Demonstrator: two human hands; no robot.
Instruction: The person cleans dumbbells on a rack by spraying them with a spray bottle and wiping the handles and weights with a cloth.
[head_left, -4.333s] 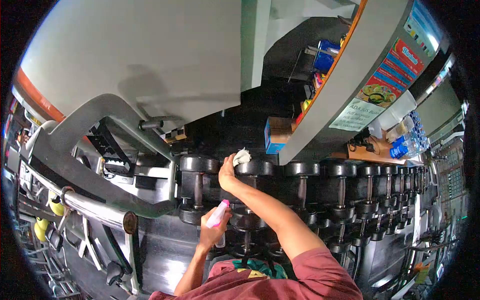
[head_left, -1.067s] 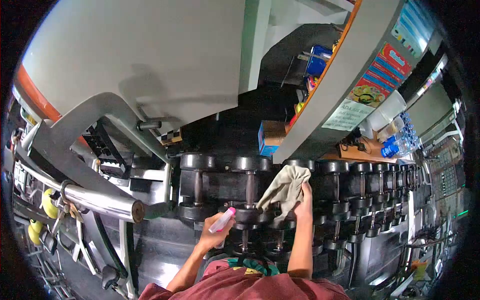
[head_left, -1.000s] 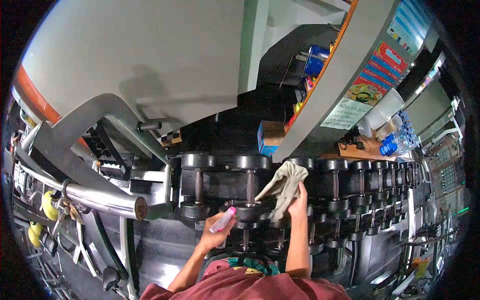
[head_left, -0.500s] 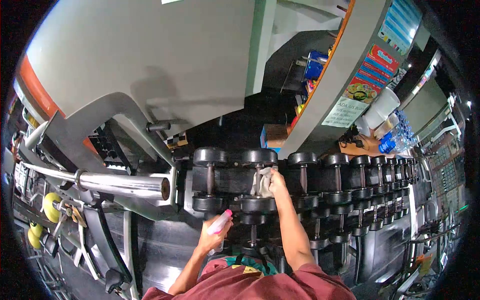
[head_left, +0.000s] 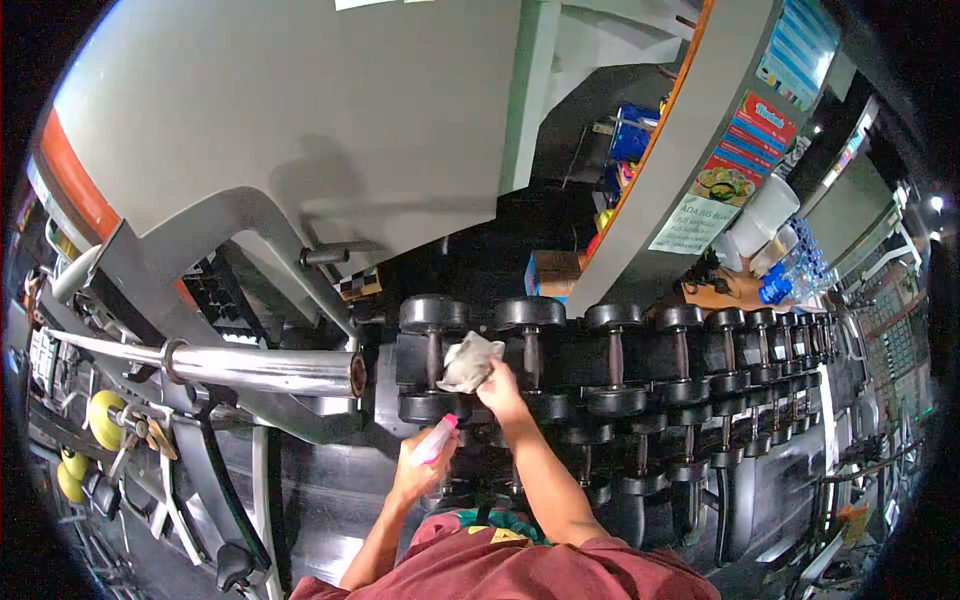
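Note:
A light grey cloth (head_left: pixel 468 363) is bunched in my right hand (head_left: pixel 498 387), whose fingers are closed on its right edge. It overlaps the handle of the leftmost dumbbell (head_left: pixel 434 316) on the upper rack row. Just right of it lies a second black dumbbell (head_left: pixel 530 314). My left hand (head_left: pixel 420 465) is wrapped round a spray bottle (head_left: pixel 434 440) with a pink top, held low in front of the rack near my body. The bottle's lower part is mostly hidden behind the hand.
Two rows of black dumbbells (head_left: pixel 680 318) run off to the right. A chrome bar end (head_left: pixel 290 372) juts in from the left, close to the rack. Behind stands a grey wall panel (head_left: pixel 400 110); water bottles (head_left: pixel 795 275) sit on a counter at the right.
My right hand has moved left with the cloth, from the second dumbbell's handle to the leftmost one. My left hand still holds the spray bottle in nearly the same place.

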